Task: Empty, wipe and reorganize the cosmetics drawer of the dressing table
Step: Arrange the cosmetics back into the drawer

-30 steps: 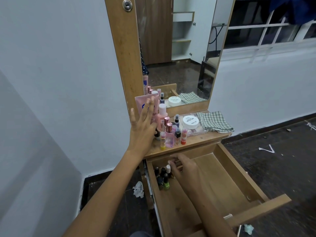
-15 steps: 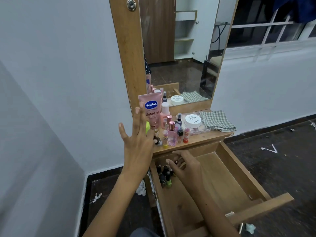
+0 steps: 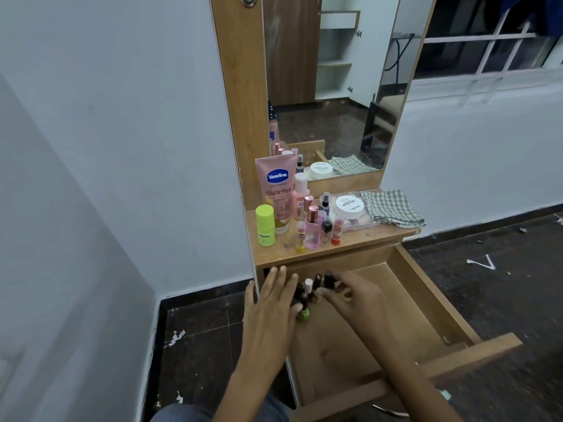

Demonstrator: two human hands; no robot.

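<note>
head view, nail polish bottles (image 3: pixel 307 295) between hands

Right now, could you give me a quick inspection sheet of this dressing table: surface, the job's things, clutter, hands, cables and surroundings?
Surface: wooden tabletop below a mirror; drawer pulled open.
Job's things: small nail polish bottles clustered in the drawer's back left corner; Vaseline tube, green stick, perfume bottles and white jar on top; checked cloth at the right.
Clutter: paper scraps on the dark floor.
Hands: left hand open, fingers straight beside the bottles; right hand fingers curled on a dark-capped bottle.
Cables: one dark cable, only in the mirror reflection.
Surroundings: white walls, barred window at the right.
</note>
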